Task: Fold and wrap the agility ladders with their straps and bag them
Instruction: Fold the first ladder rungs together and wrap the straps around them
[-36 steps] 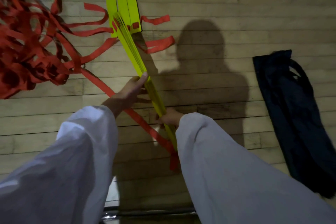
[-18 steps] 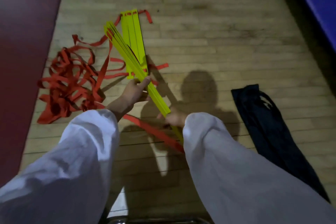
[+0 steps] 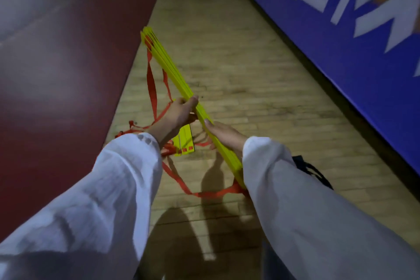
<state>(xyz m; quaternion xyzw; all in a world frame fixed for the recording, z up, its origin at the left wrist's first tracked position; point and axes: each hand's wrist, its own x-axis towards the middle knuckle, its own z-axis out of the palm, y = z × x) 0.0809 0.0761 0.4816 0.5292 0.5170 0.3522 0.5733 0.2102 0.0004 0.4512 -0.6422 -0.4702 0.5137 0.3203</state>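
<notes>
Squaring flat yellow plastic rungs (image 3: 173, 75)
Left hand (image 3: 181, 112) clamps them, right hand (image 3: 225, 135) grip hidden; level ends before winding red webbing straps (image 3: 151, 88)

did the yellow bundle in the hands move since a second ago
Yes. The yellow bundle rose: its far end, earlier down by the flat rungs on the floor, now points high above them.

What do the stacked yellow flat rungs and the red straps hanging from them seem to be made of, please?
Stacked yellow flat rungs: probably rigid, smooth plastic; they jut out straight. Red straps: likely matte fabric webbing; they hang limp.
</notes>
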